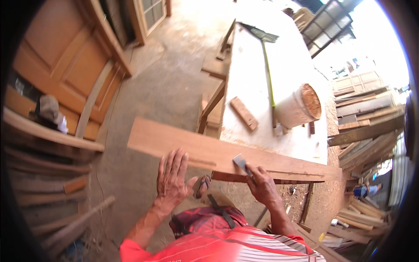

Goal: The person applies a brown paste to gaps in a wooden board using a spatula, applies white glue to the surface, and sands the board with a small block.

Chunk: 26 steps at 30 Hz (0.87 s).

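Note:
A long wooden board [183,142] lies across the near edge of the white-topped table, its left end jutting out past the table. My left hand [174,177] rests on the board's near edge with fingers stretched out and holds nothing. A putty knife [239,161] is gripped in my right hand [263,185], its flat metal blade over the middle of the board. Whether the blade touches the wood is hard to tell. A dark narrow strip or slot [200,163] shows on the board between my hands.
On the table [244,61] stand or lie a white bucket [294,109], a short wood block [243,113] and a green long-handled tool [267,65]. Panelled wooden doors [65,56] lean at left. Lumber [366,113] is stacked at right, near a person in blue [366,191].

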Available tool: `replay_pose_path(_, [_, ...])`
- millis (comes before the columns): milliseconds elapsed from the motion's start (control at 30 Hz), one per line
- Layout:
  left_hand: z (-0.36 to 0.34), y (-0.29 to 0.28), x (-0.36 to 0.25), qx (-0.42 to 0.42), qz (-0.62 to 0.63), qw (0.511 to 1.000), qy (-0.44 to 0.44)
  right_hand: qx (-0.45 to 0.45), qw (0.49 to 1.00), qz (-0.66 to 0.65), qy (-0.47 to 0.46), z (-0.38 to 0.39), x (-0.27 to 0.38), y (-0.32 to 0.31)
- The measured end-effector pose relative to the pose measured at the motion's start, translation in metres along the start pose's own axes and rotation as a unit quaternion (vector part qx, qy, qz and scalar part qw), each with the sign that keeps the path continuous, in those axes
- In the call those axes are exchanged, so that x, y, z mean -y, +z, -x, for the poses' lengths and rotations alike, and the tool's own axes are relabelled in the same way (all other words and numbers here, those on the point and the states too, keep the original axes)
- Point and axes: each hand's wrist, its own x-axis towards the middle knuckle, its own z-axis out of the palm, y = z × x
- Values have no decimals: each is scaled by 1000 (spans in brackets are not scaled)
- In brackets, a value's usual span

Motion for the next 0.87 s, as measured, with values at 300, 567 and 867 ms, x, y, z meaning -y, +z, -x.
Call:
replay_pose_path(300, [30,-11,33,-65,-137,981,-124,-36,999,17,-33,-31,-36,-8])
replay_pose_path(567, [190,-34,38,61,14,844,-533,-47,993,56,-96,-123,-106,-19])
replay_pose_path(867, [474,131,-110,348,150,604,-701,-23,988,20,-149,-160,-132,4])
